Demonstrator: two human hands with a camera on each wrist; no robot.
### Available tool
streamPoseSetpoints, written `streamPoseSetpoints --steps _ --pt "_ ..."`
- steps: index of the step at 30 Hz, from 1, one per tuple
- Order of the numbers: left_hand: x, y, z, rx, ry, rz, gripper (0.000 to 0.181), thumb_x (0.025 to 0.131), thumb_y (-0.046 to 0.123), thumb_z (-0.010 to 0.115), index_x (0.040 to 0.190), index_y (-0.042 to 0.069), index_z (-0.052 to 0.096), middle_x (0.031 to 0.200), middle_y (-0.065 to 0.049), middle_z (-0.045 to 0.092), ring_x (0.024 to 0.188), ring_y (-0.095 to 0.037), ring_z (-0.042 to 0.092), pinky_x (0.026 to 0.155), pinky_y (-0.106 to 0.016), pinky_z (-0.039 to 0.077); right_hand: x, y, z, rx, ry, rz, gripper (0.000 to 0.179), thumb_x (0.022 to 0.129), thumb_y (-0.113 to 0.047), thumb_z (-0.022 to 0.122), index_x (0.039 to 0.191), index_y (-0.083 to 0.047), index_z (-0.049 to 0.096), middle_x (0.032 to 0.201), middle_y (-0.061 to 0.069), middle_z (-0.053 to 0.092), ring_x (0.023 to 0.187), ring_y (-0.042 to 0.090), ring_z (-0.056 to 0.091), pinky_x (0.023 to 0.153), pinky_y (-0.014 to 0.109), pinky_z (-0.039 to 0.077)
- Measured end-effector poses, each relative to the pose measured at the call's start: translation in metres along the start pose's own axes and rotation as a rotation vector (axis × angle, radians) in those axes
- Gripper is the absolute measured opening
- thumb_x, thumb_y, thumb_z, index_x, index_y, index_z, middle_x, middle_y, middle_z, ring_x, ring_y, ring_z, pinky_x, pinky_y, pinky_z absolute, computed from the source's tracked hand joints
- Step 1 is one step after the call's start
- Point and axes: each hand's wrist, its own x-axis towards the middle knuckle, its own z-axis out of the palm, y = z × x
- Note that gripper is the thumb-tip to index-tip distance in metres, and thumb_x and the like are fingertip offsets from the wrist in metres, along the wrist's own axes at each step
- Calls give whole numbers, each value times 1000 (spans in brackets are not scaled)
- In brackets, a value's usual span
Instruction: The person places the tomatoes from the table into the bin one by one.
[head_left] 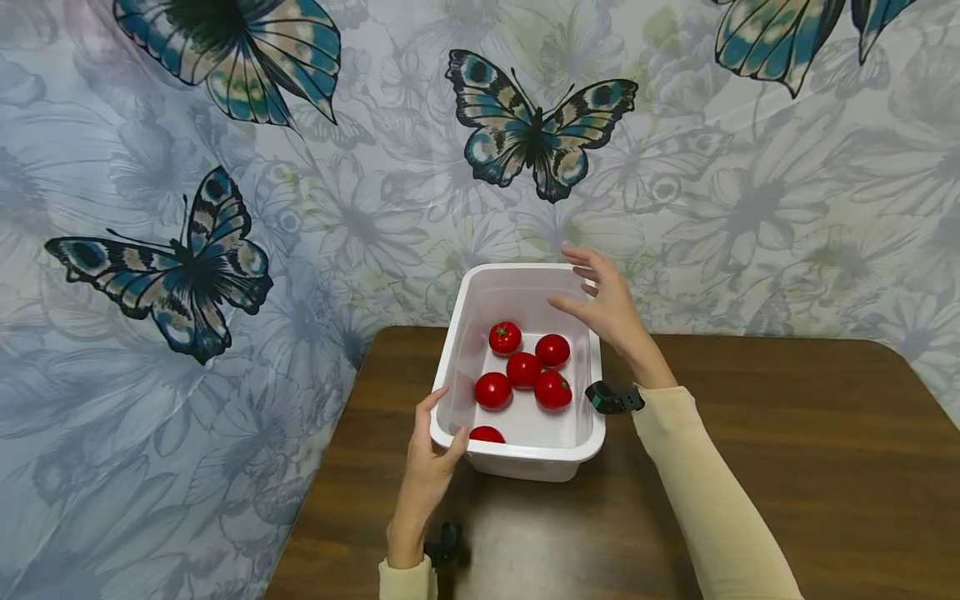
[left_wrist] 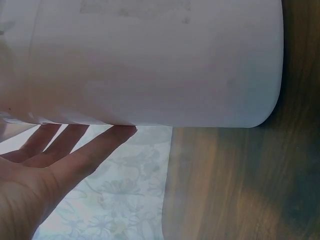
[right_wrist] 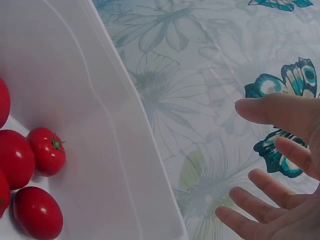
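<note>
A white plastic bin (head_left: 517, 452) stands on the brown wooden table, with several red tomatoes (head_left: 523, 370) inside it. My left hand (head_left: 427, 467) is at the bin's near left corner, thumb at the front rim and fingers along the left side. The left wrist view shows that hand's straight, spread fingers (left_wrist: 95, 152) reaching the bin's edge, their tips partly hidden by it. At the far right corner, my right hand (head_left: 603, 304) is held over the rim with fingers spread and nothing in them. In the right wrist view a gap separates it from the bin wall (right_wrist: 115, 125).
The table (head_left: 780, 433) extends widely to the right of the bin. A backdrop (head_left: 360, 167) printed with flowers and butterflies hangs behind the table and down its left side. Dark straps (head_left: 615, 398) sit on both wrists.
</note>
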Motion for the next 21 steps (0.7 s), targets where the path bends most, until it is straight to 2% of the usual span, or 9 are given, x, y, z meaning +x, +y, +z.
streamPoseSetpoints --steps 6,11,16,21 --pt "0 0 0 3 4 13 62 98 14 70 153 15 41 150 -23 47 128 -51 51 101 -66 47 -6 1 -3 -9 4 -6 69 87 -2 82 149 2 51 150 26 47 138 44 48 115 58 38" --pt "-1 0 1 -5 8 6 62 98 13 70 153 14 41 151 -24 45 129 -49 50 103 -68 44 -11 1 -7 -13 3 -4 69 88 -2 82 149 0 51 150 25 47 140 45 46 116 58 36" --pt "-1 -1 0 -6 10 -8 63 98 13 72 153 15 41 152 -22 44 132 -50 48 106 -67 43 -16 2 -17 -23 -6 3 69 90 -5 81 151 -1 49 153 24 45 142 46 43 118 59 33" --pt "1 -1 -1 -2 4 7 63 98 12 71 153 14 41 152 -22 44 132 -50 48 106 -68 42 -26 6 -31 -56 -9 33 70 91 -6 80 153 -2 47 155 23 44 143 45 40 117 61 33"
